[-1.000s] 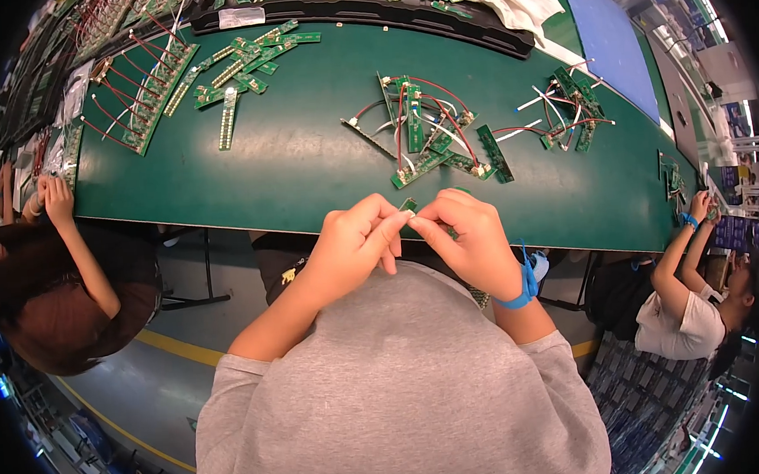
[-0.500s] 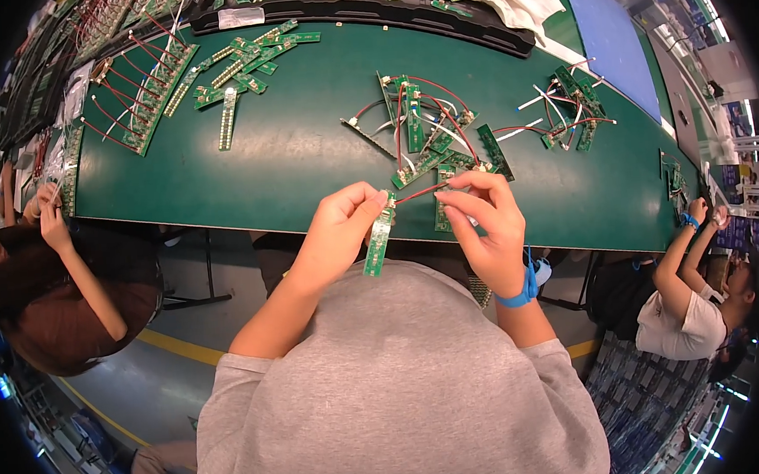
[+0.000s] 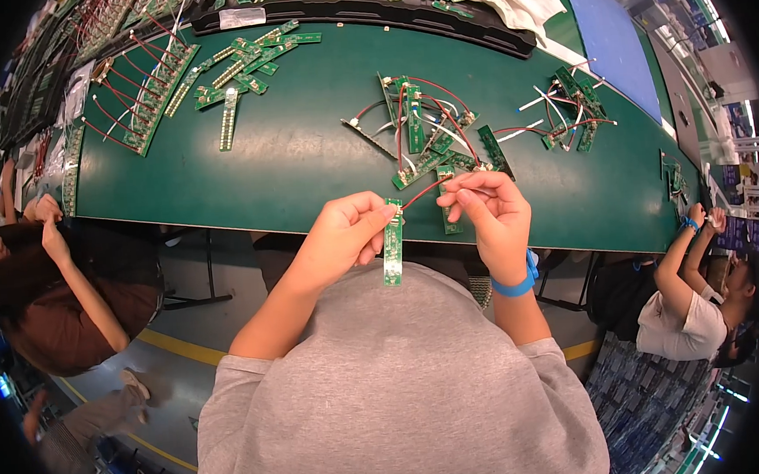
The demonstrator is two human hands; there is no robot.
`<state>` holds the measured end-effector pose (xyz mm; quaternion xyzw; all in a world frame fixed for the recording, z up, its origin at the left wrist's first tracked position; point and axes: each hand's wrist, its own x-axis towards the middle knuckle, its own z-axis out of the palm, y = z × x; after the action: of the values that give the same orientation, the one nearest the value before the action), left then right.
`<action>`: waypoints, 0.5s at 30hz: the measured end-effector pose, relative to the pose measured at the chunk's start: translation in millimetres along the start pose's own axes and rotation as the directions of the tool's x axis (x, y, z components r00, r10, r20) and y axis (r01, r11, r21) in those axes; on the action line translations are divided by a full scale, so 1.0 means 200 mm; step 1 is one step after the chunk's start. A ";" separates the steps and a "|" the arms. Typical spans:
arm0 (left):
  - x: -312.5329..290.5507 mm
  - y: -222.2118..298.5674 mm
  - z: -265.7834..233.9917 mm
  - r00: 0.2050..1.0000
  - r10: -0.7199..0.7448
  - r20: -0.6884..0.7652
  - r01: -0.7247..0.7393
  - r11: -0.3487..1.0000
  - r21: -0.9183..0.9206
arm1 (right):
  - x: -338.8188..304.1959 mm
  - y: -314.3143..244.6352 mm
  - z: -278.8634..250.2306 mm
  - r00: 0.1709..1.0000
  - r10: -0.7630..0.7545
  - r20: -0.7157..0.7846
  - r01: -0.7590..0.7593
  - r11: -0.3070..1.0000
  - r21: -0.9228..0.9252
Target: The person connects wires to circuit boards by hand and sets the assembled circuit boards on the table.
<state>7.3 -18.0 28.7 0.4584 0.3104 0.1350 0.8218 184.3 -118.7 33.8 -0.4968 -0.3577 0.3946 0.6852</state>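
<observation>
My left hand (image 3: 345, 235) pinches a narrow green circuit board (image 3: 393, 258) near its upper end, so the strip hangs down just off the table's near edge. A red wire (image 3: 424, 192) leaves the top of this board and slants up to my right hand (image 3: 496, 217), whose thumb and fingers are closed on its far end. The wire's tip is hidden by the fingers. Beside those fingers another green board (image 3: 450, 222) lies at the table edge, partly covered. Just beyond is a heap of wired boards (image 3: 427, 160) with red, white and black leads.
On the green table (image 3: 289, 173) are a smaller wired heap (image 3: 576, 108), a pile of bare boards (image 3: 251, 62) and a row of wired boards (image 3: 166, 94). A black tray (image 3: 366, 20) stands at the back, a white cloth (image 3: 517, 3) over its corner. Co-workers sit left and right.
The held board has turned more upright and shifted slightly right and down. My right hand has drifted a little right, its fingers curling more around the red wire's end.
</observation>
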 end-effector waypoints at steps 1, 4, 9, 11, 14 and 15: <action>0.00 0.00 0.00 1.000 -0.007 -0.006 0.007 1.000 0.017 | 0.00 0.00 0.00 1.000 0.027 0.002 -0.027 1.000 -0.006; 0.02 -0.01 -0.03 0.999 -0.045 0.006 0.045 0.999 0.012 | -0.01 -0.01 -0.03 0.988 0.139 0.067 -0.138 0.990 -0.015; 0.03 -0.01 -0.06 0.994 -0.084 0.074 0.090 0.991 -0.094 | 0.00 -0.09 0.00 0.936 0.326 0.134 -0.309 0.942 -0.133; 0.03 -0.02 -0.06 0.983 -0.034 0.179 0.077 0.967 -0.241 | -0.01 -0.09 0.01 0.940 0.278 0.198 -0.233 0.947 -0.222; 0.04 -0.02 -0.04 0.972 0.000 0.235 0.068 0.957 -0.283 | -0.02 -0.10 0.04 0.953 0.177 0.246 -0.057 0.902 -0.428; 0.04 -0.02 -0.04 0.972 0.001 0.234 0.068 0.957 -0.284 | -0.03 -0.13 0.08 0.963 0.182 0.199 -0.077 0.892 -0.445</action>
<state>8.0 -11.6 20.0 0.3404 0.1972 0.1106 0.9127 173.1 -122.7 61.2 -0.6091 -0.4808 0.4065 0.4823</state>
